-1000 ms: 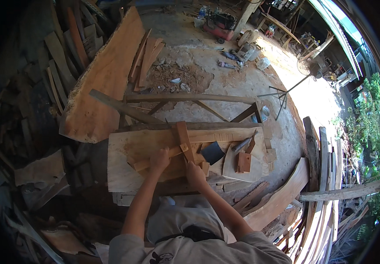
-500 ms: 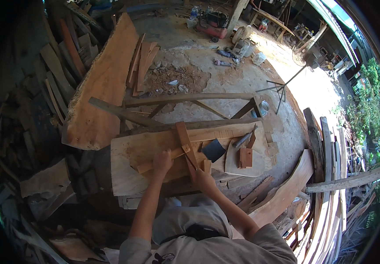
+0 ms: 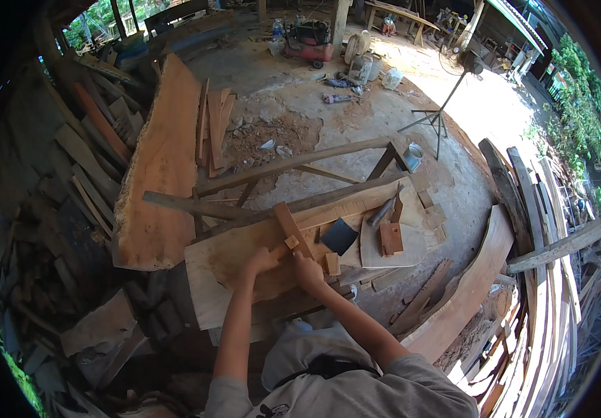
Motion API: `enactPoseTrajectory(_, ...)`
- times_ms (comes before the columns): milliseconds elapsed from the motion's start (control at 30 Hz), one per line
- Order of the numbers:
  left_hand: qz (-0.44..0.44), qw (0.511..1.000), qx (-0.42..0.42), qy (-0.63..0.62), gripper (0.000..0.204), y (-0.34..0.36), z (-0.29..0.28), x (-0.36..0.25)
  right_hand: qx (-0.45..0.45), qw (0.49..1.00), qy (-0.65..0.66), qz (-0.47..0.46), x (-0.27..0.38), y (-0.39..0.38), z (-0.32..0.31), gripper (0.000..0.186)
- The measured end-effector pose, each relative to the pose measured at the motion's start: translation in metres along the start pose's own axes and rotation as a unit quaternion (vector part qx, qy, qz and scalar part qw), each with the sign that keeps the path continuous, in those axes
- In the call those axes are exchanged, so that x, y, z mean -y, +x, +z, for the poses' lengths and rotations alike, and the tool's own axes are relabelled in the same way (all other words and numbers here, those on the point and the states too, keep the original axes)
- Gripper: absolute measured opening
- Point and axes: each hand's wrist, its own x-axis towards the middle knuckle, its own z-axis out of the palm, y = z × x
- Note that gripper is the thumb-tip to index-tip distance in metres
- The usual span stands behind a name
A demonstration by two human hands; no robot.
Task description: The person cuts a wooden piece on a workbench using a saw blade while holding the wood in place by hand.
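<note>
My left hand (image 3: 264,260) is closed around a light wooden stick, whose square end (image 3: 291,242) now points up at me. A flat reddish-brown wooden strip (image 3: 290,226) lies right behind that end, slanting across the workbench board (image 3: 206,296). My right hand (image 3: 307,272) is closed beside the strip's near end; its fingers hide whatever they pinch. To its right are a small pale wood block (image 3: 332,263) and a dark flat sheet (image 3: 339,237). Farther right sit a reddish wooden block (image 3: 391,239) and a grey cylindrical tool (image 3: 382,212).
A wooden frame rail (image 3: 300,161) runs behind the bench. A large live-edge slab (image 3: 157,174) leans at the left, near stacked planks. Long boards (image 3: 467,279) lie at the right. A standing fan (image 3: 473,64) and a red air compressor (image 3: 309,50) stand farther back.
The stick, which lay across the strip under my left hand, has turned so its square end faces up. My hands are closer together. My view has tilted up and shifted.
</note>
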Motion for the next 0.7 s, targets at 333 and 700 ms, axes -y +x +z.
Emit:
enactPoseTrajectory(333,-0.004,0.995,0.061,0.083,0.028,-0.021,0.017,-0.029,0.051,0.998,0.012,0.031,-0.021,-0.053,-0.024,0.016)
enactPoseTrajectory(700,0.036,0.976,-0.048,0.210,0.026,-0.016,0.014,0.013,0.081,0.997,-0.010,-0.016,0.015,0.003,-0.004,0.014)
